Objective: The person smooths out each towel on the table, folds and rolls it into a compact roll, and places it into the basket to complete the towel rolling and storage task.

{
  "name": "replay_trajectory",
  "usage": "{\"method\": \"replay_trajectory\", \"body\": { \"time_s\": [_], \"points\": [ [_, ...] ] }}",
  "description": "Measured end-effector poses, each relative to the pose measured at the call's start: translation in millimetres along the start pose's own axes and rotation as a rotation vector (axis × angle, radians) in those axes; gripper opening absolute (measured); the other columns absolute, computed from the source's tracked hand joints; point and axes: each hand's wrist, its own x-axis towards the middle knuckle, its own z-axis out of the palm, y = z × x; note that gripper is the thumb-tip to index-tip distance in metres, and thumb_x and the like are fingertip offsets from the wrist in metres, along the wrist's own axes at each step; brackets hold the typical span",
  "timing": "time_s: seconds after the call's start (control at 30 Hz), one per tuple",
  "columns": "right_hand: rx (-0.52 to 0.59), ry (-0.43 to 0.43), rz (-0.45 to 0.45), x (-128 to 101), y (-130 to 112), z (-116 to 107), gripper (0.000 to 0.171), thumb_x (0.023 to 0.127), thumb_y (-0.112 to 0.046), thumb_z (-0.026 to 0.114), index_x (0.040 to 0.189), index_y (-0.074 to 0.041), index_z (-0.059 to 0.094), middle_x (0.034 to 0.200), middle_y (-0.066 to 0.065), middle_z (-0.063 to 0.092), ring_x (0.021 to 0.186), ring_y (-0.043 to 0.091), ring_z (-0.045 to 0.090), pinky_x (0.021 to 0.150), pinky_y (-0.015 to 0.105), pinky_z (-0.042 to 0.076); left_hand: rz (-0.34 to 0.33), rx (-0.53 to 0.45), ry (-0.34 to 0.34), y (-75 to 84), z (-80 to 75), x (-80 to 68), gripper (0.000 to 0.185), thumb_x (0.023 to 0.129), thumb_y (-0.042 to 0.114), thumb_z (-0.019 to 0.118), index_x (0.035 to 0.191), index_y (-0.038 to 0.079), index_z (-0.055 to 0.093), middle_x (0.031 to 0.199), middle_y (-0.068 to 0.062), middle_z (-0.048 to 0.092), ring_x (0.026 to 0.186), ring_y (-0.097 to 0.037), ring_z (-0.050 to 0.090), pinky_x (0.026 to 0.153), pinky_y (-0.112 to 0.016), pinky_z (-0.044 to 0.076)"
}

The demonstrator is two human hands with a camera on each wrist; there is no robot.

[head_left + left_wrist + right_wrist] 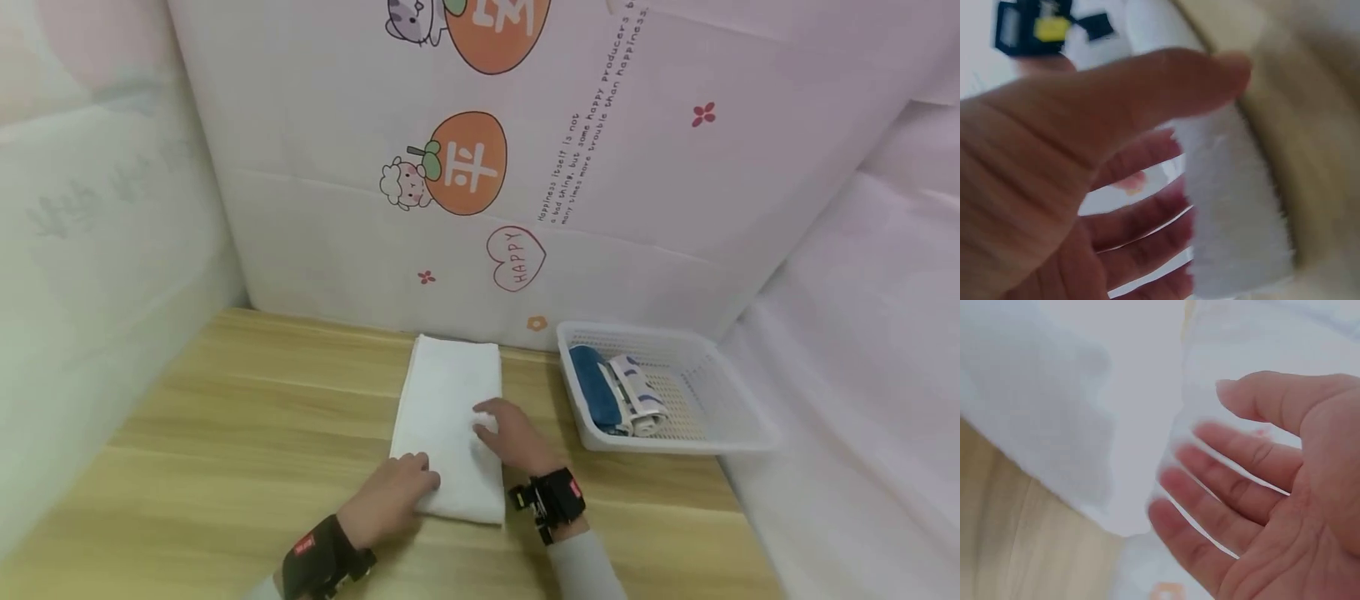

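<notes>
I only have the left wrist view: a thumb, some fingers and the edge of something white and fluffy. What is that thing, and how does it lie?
Observer: It is a white towel, folded into a long strip on the wooden table.
Operator: Where is the other hand?
Observer: The right hand rests on the towel's right side, ahead of the left hand, which is at the near left corner.
Operator: Anything else nearby?
Observer: A white plastic basket stands right of the towel, holding a rolled blue cloth and a rolled patterned one.
</notes>
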Motion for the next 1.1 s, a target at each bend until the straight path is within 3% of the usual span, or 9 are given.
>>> {"method": "replay_trajectory", "body": {
  "time_s": [0.1, 0.2, 0.3, 0.4, 0.57, 0.73, 0.83, 1.03, 1.1],
  "points": [
    [-0.02, -0.084, -0.006, -23, -28, 2, 0.017, 0.095, -0.021, 0.07, 0.107, -0.01, 0.075, 0.099, -0.001, 0.072, 0.089, 0.011, 0.065, 0.078, 0.031, 0.056, 0.01, 0.039, 0.067, -4.7, 5.5, -2.7, 0.029, 0.067, 0.005, 0.08, 0.091, 0.012, 0.068, 0.084, 0.003, 0.051, 0.073, -0.014, 0.046, 0.06, -0.025, 0.037],
    [-0.044, -0.183, -0.036, -36, -45, 12, 0.018, 0.087, -0.028, 0.08, 0.096, -0.013, 0.079, 0.086, -0.009, 0.071, 0.074, 0.001, 0.059, 0.068, 0.022, 0.051, 0.034, 0.097, 0.133, -11.0, 7.7, -1.6, 0.025, 0.07, -0.001, 0.075, 0.089, 0.012, 0.065, 0.079, 0.002, 0.054, 0.07, -0.015, 0.049, 0.057, -0.025, 0.039],
    [-0.067, -0.174, -0.074, -39, -54, 25, 0.019, 0.076, -0.027, 0.087, 0.085, -0.014, 0.077, 0.078, -0.013, 0.065, 0.067, -0.001, 0.05, 0.064, 0.019, 0.046, 0.039, 0.1, 0.181, -17.4, 7.3, 2.7, 0.022, 0.073, -0.006, 0.07, 0.083, 0.012, 0.062, 0.075, 0.001, 0.059, 0.067, -0.017, 0.055, 0.056, -0.027, 0.045],
    [-0.107, -0.11, -0.101, -38, -57, 34, 0.017, 0.073, -0.015, 0.086, 0.074, -0.015, 0.07, 0.069, -0.012, 0.056, 0.061, 0.002, 0.042, 0.058, 0.018, 0.041, 0.009, 0.009, 0.189, -22.4, 4.0, 7.9, 0.018, 0.076, -0.007, 0.069, 0.08, 0.011, 0.064, 0.074, -0.001, 0.064, 0.068, -0.019, 0.059, 0.06, -0.029, 0.049],
    [-0.215, -0.061, -0.134, -36, -56, 39, 0.016, 0.082, 0.004, 0.071, 0.078, -0.01, 0.068, 0.07, -0.007, 0.06, 0.062, 0.003, 0.047, 0.058, 0.019, 0.043, -0.06, -0.127, 0.108, -26.8, -3.0, 16.0, 0.016, 0.077, -0.009, 0.067, 0.084, 0.005, 0.069, 0.079, -0.007, 0.067, 0.074, -0.024, 0.062, 0.067, -0.036, 0.053],
    [-0.188, -0.153, -0.063, -32, -51, 37, 0.016, 0.095, 0.003, 0.059, 0.085, -0.007, 0.066, 0.074, -0.002, 0.063, 0.067, 0.004, 0.05, 0.061, 0.022, 0.045, -0.164, -0.244, -0.014, -26.2, -9.4, 27.7, 0.021, 0.074, -0.013, 0.065, 0.091, -0.001, 0.07, 0.089, -0.014, 0.069, 0.084, -0.032, 0.065, 0.078, -0.046, 0.057],
    [-0.152, -0.201, -0.005, -30, -48, 36, 0.019, 0.1, 0.0, 0.053, 0.085, -0.007, 0.063, 0.074, -0.003, 0.059, 0.066, 0.005, 0.048, 0.062, 0.023, 0.044, -0.251, -0.325, -0.043, -25.3, -11.2, 34.2, 0.022, 0.074, -0.013, 0.062, 0.092, -0.001, 0.071, 0.091, -0.015, 0.069, 0.086, -0.032, 0.065, 0.08, -0.048, 0.056],
    [-0.282, -0.032, -0.087, -33, -52, 27, 0.007, 0.092, 0.003, 0.066, 0.094, -0.004, 0.067, 0.085, 0.003, 0.062, 0.077, 0.013, 0.057, 0.07, 0.025, 0.05, -0.317, -0.393, -0.05, -26.1, -8.8, 38.9, 0.021, 0.078, -0.008, 0.063, 0.095, 0.0, 0.071, 0.097, -0.014, 0.07, 0.092, -0.032, 0.066, 0.084, -0.05, 0.056],
    [-0.336, 0.012, -0.111, -34, -56, 24, 0.013, 0.085, 0.002, 0.075, 0.095, -0.003, 0.07, 0.088, 0.005, 0.064, 0.081, 0.017, 0.059, 0.072, 0.027, 0.052, -0.322, -0.406, -0.045, -26.7, -8.4, 40.0, 0.02, 0.078, -0.007, 0.064, 0.095, 0.0, 0.07, 0.098, -0.014, 0.07, 0.094, -0.033, 0.066, 0.085, -0.05, 0.055]
  ]
}}
